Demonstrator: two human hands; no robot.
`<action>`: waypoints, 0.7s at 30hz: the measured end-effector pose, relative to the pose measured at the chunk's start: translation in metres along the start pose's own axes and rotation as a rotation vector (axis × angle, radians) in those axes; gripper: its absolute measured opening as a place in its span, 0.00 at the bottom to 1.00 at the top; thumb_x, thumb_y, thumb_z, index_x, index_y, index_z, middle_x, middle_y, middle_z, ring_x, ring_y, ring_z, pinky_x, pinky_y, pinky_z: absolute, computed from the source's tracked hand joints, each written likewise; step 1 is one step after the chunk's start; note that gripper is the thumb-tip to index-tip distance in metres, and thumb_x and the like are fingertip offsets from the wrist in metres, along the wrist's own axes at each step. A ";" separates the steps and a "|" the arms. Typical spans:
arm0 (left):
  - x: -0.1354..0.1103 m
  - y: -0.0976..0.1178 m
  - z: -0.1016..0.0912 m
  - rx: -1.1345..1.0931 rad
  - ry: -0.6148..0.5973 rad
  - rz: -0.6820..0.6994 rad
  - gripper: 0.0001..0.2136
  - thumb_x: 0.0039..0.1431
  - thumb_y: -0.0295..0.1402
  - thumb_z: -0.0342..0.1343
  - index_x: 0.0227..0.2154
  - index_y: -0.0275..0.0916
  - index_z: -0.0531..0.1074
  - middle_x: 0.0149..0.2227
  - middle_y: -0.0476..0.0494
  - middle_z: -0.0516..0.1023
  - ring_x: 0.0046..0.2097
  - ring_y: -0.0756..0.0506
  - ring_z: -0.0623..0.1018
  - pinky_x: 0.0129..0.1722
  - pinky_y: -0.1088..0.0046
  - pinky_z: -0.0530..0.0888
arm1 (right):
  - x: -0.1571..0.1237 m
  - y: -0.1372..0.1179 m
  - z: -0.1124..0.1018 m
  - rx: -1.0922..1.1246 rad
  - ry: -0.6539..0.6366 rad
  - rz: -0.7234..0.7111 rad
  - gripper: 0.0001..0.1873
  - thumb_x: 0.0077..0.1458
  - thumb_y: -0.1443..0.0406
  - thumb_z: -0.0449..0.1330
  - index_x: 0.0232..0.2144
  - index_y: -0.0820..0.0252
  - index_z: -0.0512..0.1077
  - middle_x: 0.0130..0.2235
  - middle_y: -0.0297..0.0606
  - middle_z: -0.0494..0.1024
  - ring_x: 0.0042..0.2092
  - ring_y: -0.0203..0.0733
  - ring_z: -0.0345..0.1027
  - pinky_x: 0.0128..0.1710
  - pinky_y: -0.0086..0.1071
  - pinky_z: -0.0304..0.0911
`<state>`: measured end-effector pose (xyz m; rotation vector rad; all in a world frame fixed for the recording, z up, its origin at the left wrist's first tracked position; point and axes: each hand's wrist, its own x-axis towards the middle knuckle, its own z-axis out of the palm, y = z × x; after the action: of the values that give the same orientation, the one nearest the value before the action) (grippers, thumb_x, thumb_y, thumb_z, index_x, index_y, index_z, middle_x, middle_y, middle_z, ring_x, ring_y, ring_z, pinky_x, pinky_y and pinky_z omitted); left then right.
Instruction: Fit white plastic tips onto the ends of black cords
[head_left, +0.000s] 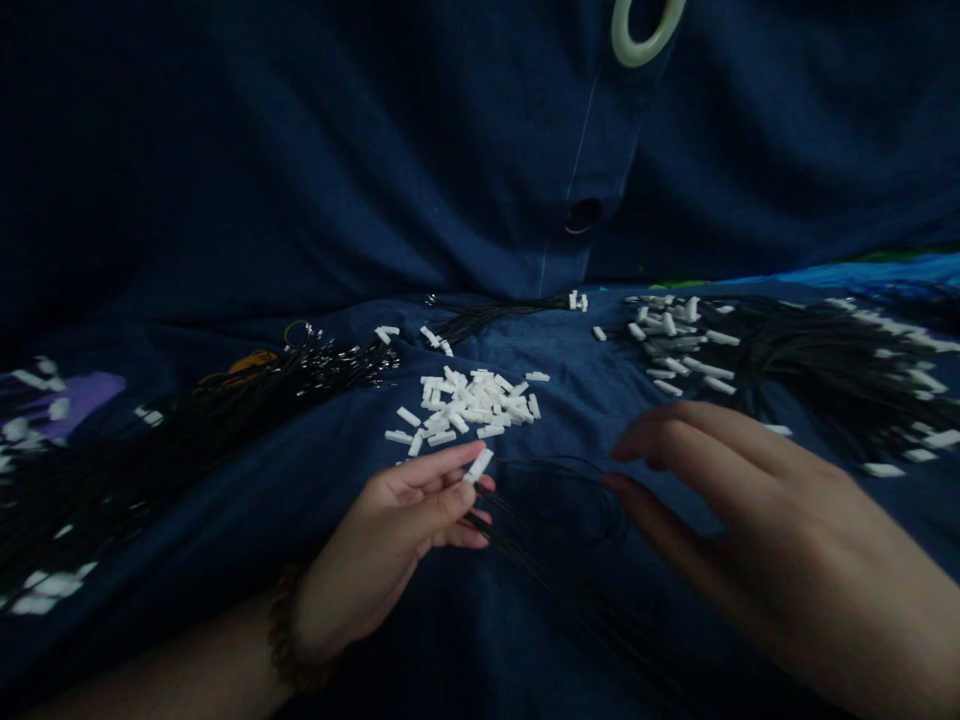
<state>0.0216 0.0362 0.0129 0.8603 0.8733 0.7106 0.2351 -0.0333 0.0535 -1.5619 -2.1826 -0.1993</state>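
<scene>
My left hand (424,510) pinches a small white plastic connector (478,466) between thumb and fingers. Thin black wires (517,545) run from that hand down to the right across dark blue cloth. Slightly blurred, my right hand (720,510) is to the right, its thumb and fingertips apart. A looped black wire (559,462) reaches close to its thumb tip; whether they touch I cannot tell. Just beyond my left hand lies a loose pile of white connectors (480,400).
Bundles of black wires lie left (187,430) and right (787,350), many with white connectors. A smaller wire bundle (502,315) lies behind the pile. Purple material (90,400) shows at far left. Blue cloth (375,150) with a pale ring (637,50) rises at the back.
</scene>
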 end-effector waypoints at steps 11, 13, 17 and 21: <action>-0.003 -0.002 0.001 0.011 -0.048 -0.005 0.12 0.50 0.26 0.57 0.39 0.41 0.73 0.34 0.45 0.77 0.30 0.51 0.75 0.27 0.78 0.73 | -0.005 -0.024 0.012 0.268 -0.602 0.078 0.09 0.51 0.73 0.51 0.24 0.56 0.67 0.24 0.28 0.71 0.25 0.33 0.65 0.23 0.25 0.54; -0.004 -0.003 0.000 0.022 -0.056 -0.006 0.13 0.49 0.26 0.58 0.39 0.41 0.73 0.34 0.45 0.77 0.30 0.51 0.75 0.28 0.77 0.74 | 0.000 -0.023 0.013 0.386 -0.614 0.112 0.11 0.51 0.75 0.50 0.25 0.57 0.66 0.25 0.27 0.71 0.25 0.30 0.64 0.24 0.23 0.54; -0.004 -0.004 -0.001 0.040 -0.090 -0.012 0.13 0.49 0.27 0.58 0.40 0.41 0.73 0.34 0.45 0.76 0.30 0.50 0.75 0.28 0.77 0.73 | 0.003 -0.019 0.018 0.629 -0.582 0.141 0.15 0.49 0.80 0.49 0.29 0.57 0.69 0.28 0.24 0.72 0.29 0.27 0.65 0.29 0.20 0.56; -0.004 -0.003 0.000 0.048 -0.099 -0.016 0.13 0.48 0.27 0.59 0.40 0.40 0.73 0.33 0.45 0.76 0.30 0.51 0.74 0.28 0.77 0.73 | 0.003 -0.018 0.022 0.777 -0.585 0.193 0.18 0.46 0.81 0.48 0.30 0.57 0.71 0.30 0.25 0.73 0.31 0.29 0.66 0.32 0.20 0.58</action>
<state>0.0204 0.0319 0.0116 0.9226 0.8106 0.6306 0.2113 -0.0292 0.0380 -1.4253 -2.0568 1.1524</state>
